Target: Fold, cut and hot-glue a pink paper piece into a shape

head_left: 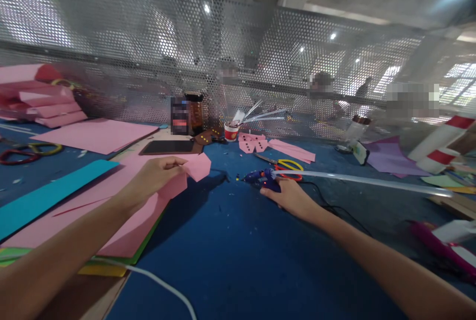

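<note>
My left hand (154, 181) pinches a folded piece of pink paper (199, 165), raised over the stack of pink sheets at the left. My right hand (292, 193) is wrapped around the handle of a blue hot glue gun (256, 176). Its nozzle points left toward the paper, with a gap of blue table between them. A long clear glue stick (357, 181) runs out of the gun's back to the right. Just behind the gun lie scissors (286, 165) with yellow and red handles. A dark cable trails from the gun past my right wrist.
Pink sheets (122, 230) and a blue-green strip (55, 193) cover the left side, beside a dark phone (169, 147). A red-and-white cup (231, 133) with glue sticks stands at the back near pink cutouts (253, 142). Purple paper (390, 156) lies right. A white cable (159, 280) crosses the front.
</note>
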`<move>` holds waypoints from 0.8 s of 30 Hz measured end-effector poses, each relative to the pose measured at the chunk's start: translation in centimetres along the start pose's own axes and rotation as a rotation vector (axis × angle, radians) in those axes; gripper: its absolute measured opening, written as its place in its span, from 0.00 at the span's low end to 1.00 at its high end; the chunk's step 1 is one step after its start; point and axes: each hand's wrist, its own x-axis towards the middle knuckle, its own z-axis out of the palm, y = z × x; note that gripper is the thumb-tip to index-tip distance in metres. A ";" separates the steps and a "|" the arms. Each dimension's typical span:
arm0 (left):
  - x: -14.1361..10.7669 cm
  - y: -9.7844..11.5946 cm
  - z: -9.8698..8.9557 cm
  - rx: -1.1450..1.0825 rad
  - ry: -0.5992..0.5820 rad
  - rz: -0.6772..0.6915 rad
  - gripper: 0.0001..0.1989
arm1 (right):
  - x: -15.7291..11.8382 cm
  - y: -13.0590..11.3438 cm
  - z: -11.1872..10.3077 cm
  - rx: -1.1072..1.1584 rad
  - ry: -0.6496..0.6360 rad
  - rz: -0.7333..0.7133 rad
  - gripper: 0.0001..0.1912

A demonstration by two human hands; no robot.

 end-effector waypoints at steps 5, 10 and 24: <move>0.0 0.0 0.0 -0.026 -0.012 -0.014 0.25 | 0.0 0.0 0.0 0.021 -0.007 0.001 0.14; 0.0 -0.1 0.0 -0.027 -0.009 -0.002 0.25 | 0.1 0.5 0.1 0.106 -0.012 0.032 0.17; -1.9 1.8 1.8 -0.079 -0.157 0.084 0.26 | -1.3 -1.4 0.4 0.290 0.116 -0.040 0.18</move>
